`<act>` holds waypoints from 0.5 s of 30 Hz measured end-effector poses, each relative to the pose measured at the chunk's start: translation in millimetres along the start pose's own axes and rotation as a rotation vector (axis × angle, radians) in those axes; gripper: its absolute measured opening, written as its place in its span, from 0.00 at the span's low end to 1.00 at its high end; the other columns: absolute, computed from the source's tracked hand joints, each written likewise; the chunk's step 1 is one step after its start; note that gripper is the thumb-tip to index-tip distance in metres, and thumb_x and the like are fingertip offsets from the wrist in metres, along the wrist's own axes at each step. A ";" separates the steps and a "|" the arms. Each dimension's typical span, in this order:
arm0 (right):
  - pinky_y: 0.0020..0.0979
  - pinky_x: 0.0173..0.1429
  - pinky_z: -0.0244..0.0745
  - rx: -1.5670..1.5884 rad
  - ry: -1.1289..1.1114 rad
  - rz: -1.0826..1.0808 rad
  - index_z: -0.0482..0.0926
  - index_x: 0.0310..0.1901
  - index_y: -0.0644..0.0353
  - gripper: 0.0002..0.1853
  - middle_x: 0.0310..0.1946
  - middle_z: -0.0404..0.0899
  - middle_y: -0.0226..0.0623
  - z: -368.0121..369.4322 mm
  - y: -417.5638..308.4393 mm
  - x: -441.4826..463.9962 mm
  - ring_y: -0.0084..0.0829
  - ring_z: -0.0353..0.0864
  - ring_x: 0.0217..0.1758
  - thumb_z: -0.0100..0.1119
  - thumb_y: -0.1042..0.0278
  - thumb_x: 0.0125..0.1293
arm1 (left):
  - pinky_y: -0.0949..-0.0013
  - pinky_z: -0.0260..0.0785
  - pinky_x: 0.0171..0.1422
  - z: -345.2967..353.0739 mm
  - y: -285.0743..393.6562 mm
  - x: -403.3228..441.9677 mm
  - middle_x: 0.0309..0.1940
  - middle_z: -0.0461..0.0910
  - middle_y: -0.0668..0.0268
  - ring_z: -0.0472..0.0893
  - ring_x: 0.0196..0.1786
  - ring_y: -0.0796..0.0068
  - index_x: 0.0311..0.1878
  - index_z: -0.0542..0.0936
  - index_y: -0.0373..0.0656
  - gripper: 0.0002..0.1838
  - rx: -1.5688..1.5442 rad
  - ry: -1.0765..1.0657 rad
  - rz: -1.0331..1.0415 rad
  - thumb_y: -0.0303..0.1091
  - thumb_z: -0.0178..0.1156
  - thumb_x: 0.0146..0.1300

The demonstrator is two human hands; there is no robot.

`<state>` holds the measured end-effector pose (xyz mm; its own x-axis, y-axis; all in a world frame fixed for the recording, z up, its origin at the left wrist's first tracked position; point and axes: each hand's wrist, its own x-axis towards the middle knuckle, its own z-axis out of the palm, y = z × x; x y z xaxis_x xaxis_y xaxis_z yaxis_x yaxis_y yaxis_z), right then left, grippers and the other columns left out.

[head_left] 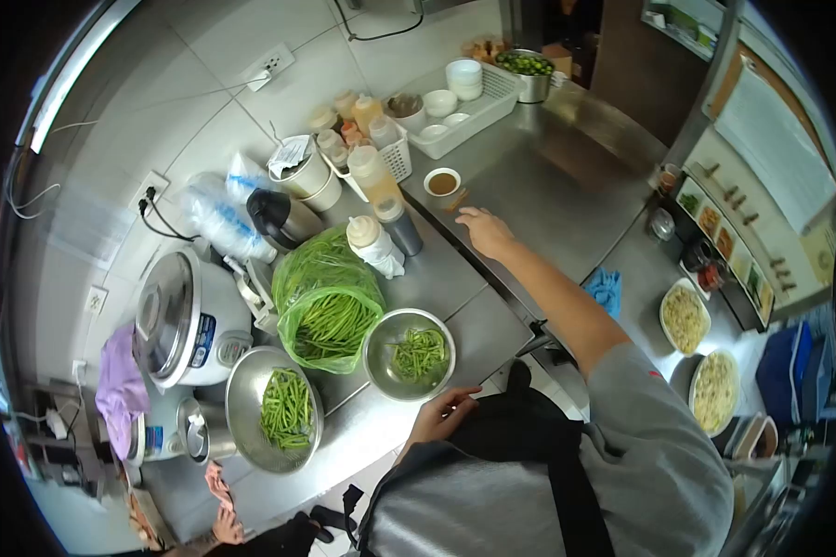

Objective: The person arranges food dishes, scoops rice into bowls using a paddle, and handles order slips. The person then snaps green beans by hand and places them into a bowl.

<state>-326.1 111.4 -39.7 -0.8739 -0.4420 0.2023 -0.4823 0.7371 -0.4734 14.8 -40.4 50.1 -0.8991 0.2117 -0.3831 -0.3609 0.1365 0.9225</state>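
Note:
My right hand (485, 232) reaches out over the steel counter, fingers stretched, holding nothing I can see. Just beyond its fingertips lies a small brown strip-like piece (457, 199), beside a white bowl of brown sauce (442, 182). My left hand (443, 414) is low by my apron, near the rim of a steel bowl (372, 371); its fingers are loosely bent and apart. Cut green beans (419, 355) lie in that bowl. Behind it stands a green plastic bag (316, 251) full of long beans. A perforated steel colander (241, 395) to the left holds more cut beans (286, 408).
Squeeze bottles (367, 172) and a white tray with bowls (478, 113) line the wall. A large cooker (172, 316) stands left. Two dishes of pale food (685, 318) and a blue cloth (604, 291) are right. Another person's hand (228, 527) shows at lower left.

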 end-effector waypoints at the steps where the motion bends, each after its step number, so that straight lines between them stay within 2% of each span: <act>1: 0.39 0.64 0.67 -0.023 -0.003 -0.058 0.78 0.51 0.55 0.18 0.60 0.70 0.34 10.0 4.1 10.8 0.41 0.68 0.64 0.43 0.78 0.62 | 0.74 0.67 0.57 15.8 3.5 3.1 0.46 0.81 0.65 0.78 0.49 0.78 0.56 0.77 0.40 0.15 0.018 0.076 -0.011 0.33 0.55 0.69; 3: 0.40 0.64 0.66 -0.128 0.047 -0.162 0.77 0.53 0.55 0.18 0.61 0.70 0.33 6.5 12.1 33.3 0.40 0.65 0.66 0.45 0.77 0.63 | 0.72 0.66 0.59 25.7 3.3 4.4 0.49 0.81 0.64 0.77 0.50 0.77 0.55 0.77 0.39 0.14 0.027 0.162 0.004 0.33 0.55 0.69; 5: 0.40 0.63 0.67 -0.076 0.117 -0.141 0.76 0.52 0.55 0.17 0.59 0.71 0.33 20.6 26.7 44.8 0.38 0.65 0.65 0.47 0.75 0.62 | 0.71 0.65 0.60 32.2 -9.4 -2.2 0.53 0.79 0.63 0.77 0.52 0.77 0.53 0.78 0.37 0.13 0.013 0.232 0.028 0.32 0.54 0.70; 7: 0.40 0.59 0.68 -0.083 0.143 -0.139 0.78 0.49 0.54 0.14 0.52 0.73 0.33 24.4 38.8 44.8 0.37 0.69 0.59 0.49 0.72 0.63 | 0.72 0.63 0.62 43.6 -17.9 -3.4 0.56 0.77 0.63 0.75 0.54 0.76 0.50 0.78 0.37 0.11 -0.255 0.289 -0.137 0.32 0.53 0.70; 8: 0.39 0.59 0.68 -0.107 0.110 -0.123 0.78 0.49 0.54 0.14 0.50 0.73 0.34 17.4 38.5 39.1 0.38 0.69 0.56 0.51 0.72 0.62 | 0.71 0.61 0.64 44.0 -23.1 -2.0 0.57 0.77 0.63 0.74 0.56 0.77 0.48 0.78 0.38 0.10 -0.235 0.259 -0.040 0.33 0.54 0.70; 9: 0.38 0.58 0.69 -0.142 0.087 -0.106 0.78 0.49 0.53 0.14 0.48 0.72 0.35 6.4 39.6 37.4 0.39 0.70 0.54 0.53 0.71 0.61 | 0.71 0.62 0.64 44.4 -32.5 2.1 0.54 0.78 0.63 0.74 0.55 0.78 0.52 0.78 0.39 0.12 -0.193 0.252 -0.050 0.33 0.54 0.70; 11: 0.37 0.58 0.68 -0.171 0.101 -0.043 0.78 0.49 0.52 0.14 0.43 0.71 0.35 0.1 46.1 27.3 0.37 0.70 0.51 0.55 0.67 0.61 | 0.70 0.61 0.65 46.6 -26.5 10.6 0.62 0.72 0.61 0.73 0.58 0.77 0.48 0.79 0.39 0.12 -0.157 0.164 -0.075 0.37 0.54 0.71; 12: 0.38 0.56 0.69 -0.174 0.138 -0.044 0.78 0.47 0.52 0.12 0.42 0.72 0.36 -4.1 50.0 16.3 0.38 0.71 0.51 0.55 0.64 0.62 | 0.70 0.62 0.65 51.8 -19.5 17.5 0.58 0.75 0.61 0.73 0.58 0.75 0.53 0.78 0.40 0.14 -0.210 0.158 -0.100 0.36 0.54 0.70; 14: 0.40 0.53 0.71 -0.183 0.214 -0.026 0.79 0.43 0.53 0.11 0.41 0.75 0.38 -15.4 60.0 -1.8 0.40 0.74 0.50 0.54 0.58 0.65 | 0.70 0.63 0.64 50.3 -10.6 39.9 0.53 0.78 0.62 0.74 0.57 0.76 0.57 0.76 0.41 0.16 -0.117 0.065 -0.097 0.36 0.54 0.70; 15: 0.42 0.51 0.72 -0.045 0.248 0.033 0.79 0.44 0.52 0.11 0.40 0.77 0.40 -24.2 62.5 -10.1 0.42 0.75 0.48 0.54 0.57 0.66 | 0.71 0.63 0.64 49.1 -8.1 44.6 0.51 0.79 0.63 0.75 0.56 0.76 0.59 0.75 0.42 0.17 -0.058 -0.002 -0.120 0.36 0.54 0.70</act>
<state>-348.9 174.3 -50.5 -0.8746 -0.2826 0.3940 -0.4507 0.7736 -0.4455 -10.2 15.4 23.3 -0.8483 0.1990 -0.4907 -0.4796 0.1043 0.8713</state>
